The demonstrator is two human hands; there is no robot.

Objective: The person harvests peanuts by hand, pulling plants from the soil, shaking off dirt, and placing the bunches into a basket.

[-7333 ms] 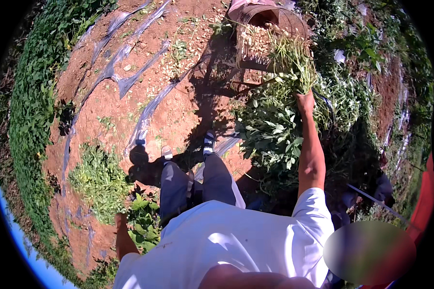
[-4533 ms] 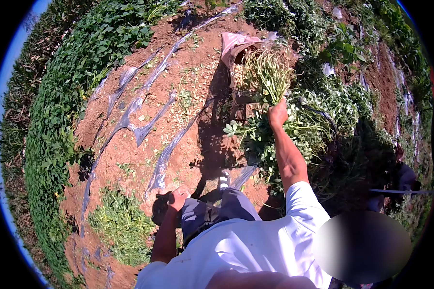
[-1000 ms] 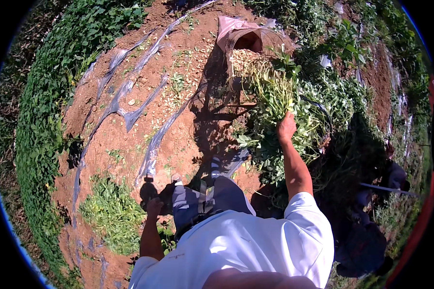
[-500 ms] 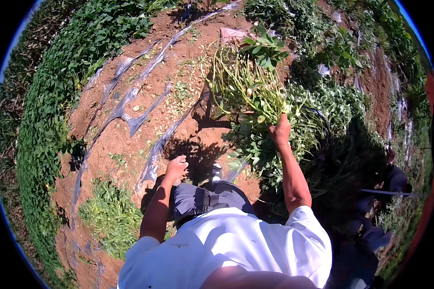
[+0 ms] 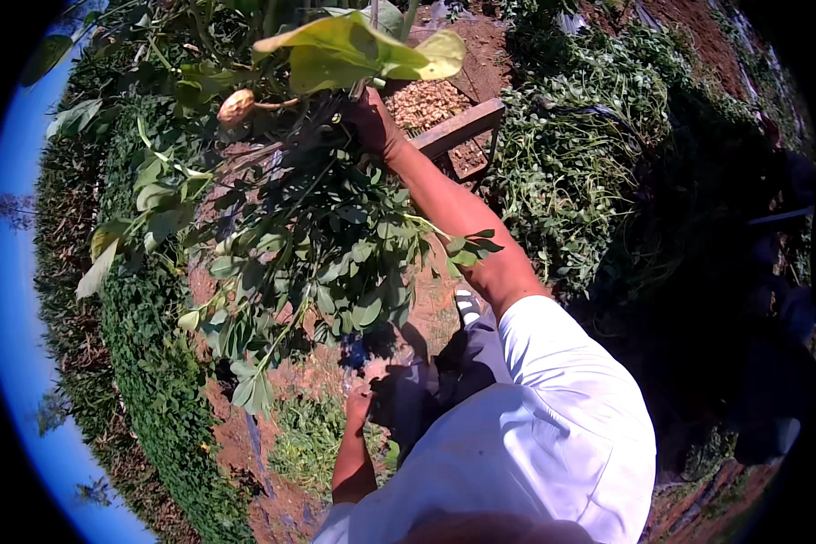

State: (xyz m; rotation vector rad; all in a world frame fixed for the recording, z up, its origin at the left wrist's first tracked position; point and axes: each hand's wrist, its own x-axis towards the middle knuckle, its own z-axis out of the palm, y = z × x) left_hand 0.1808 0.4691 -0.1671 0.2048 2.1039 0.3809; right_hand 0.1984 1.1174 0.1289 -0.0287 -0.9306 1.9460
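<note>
Gripping leafy plants (image 5: 344,267), right hand (image 5: 372,124) closed, left hand (image 5: 359,403) hard to tell, reddish soil (image 5: 437,292), greenery (image 5: 145,335), blue sky (image 5: 14,308).

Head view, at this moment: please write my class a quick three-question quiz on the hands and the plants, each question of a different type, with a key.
1. Which hand grips the raised leafy plants?
A) left
B) right
C) both

2. True or false: the left hand shows lower in the picture than the large yellowish leaf.

3. Fill in the blank: a single tan ____ hangs just below the left end of that leaf.

Key:
1. B, the right hand
2. True
3. pod
</note>
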